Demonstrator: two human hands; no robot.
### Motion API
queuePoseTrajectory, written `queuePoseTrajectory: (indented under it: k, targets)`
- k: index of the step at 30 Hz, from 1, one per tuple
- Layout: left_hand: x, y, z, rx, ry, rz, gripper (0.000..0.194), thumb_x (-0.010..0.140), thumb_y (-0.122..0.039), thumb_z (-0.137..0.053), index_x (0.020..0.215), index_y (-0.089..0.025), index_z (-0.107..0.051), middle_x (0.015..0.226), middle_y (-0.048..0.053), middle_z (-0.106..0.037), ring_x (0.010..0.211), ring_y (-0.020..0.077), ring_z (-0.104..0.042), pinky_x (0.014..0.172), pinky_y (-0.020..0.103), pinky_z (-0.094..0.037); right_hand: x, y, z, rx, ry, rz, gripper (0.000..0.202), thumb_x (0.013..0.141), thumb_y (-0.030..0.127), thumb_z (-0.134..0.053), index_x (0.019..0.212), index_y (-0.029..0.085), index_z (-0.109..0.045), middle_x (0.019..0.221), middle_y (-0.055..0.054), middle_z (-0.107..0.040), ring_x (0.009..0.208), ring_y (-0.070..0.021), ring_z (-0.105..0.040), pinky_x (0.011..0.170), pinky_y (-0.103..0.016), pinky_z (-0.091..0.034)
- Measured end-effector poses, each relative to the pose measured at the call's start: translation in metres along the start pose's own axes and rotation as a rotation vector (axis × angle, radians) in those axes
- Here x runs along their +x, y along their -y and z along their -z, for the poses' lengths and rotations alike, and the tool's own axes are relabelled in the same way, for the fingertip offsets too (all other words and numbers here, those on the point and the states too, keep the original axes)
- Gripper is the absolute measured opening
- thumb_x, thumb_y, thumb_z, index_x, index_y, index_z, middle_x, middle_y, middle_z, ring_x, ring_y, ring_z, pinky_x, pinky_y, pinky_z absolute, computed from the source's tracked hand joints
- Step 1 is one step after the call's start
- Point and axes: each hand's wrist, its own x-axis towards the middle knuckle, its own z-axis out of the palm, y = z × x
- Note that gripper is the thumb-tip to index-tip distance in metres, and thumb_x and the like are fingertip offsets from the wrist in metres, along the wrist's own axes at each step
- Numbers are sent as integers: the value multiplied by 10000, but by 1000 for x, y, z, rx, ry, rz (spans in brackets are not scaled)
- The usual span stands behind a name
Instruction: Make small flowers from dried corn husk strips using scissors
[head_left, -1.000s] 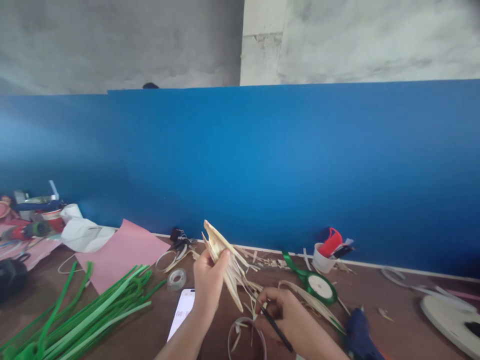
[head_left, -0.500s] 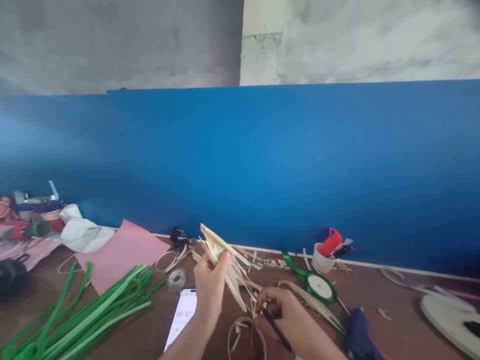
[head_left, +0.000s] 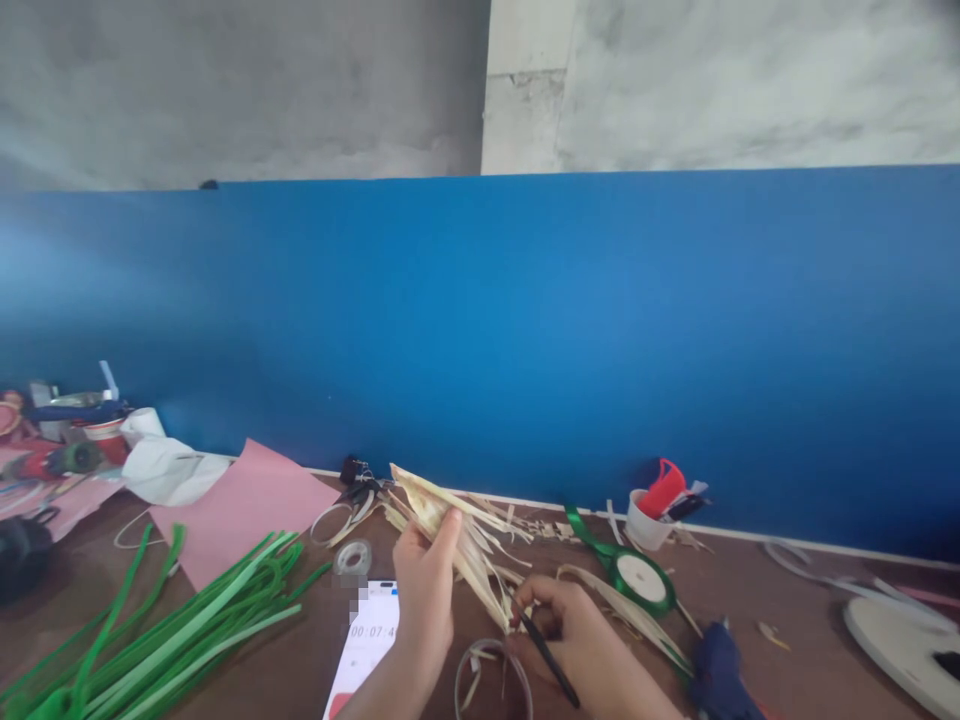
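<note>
Pale dried husk strips fan out from my left hand, which pinches them between thumb and fingers. Their frayed lower end points down to the right, close to my right hand. That hand is closed around a thin dark tool, its tip at the end of the strips. Below the strips lies a clear ring with small scraps inside. A phone showing a timer is partly behind my left wrist.
Green stems and pink paper lie left. A tape roll is beside the phone. Right are a green ribbon spool, a white cup, a blue glue gun and a white disc. A blue panel stands behind.
The husk strips have tilted and shifted slightly down and left at the top, their lower end now nearer the tool tip. My right hand has barely moved.
</note>
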Motion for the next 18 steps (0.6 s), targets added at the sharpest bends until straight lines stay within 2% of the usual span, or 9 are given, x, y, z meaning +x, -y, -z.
queuePoseTrajectory:
  k: [6,18]
  targets:
    - [1,4,-1,-54,-38,46,430,644,-351,-784,970,-93,-673,866,124,-749,833,279,-693,739,346,-509,3,-1,-1,-24,5,10,172,618,67,-596,670,191,-490,381,132,-370,356,-35,-282,361,-163,-186]
    - [-1,4,0,-122,-27,134,406,629,-333,-808,925,-92,-670,773,95,-733,724,229,-683,651,296,-497,3,1,-4,-57,-31,-14,183,631,51,-602,695,189,-500,379,142,-345,359,-44,-301,367,-162,-207]
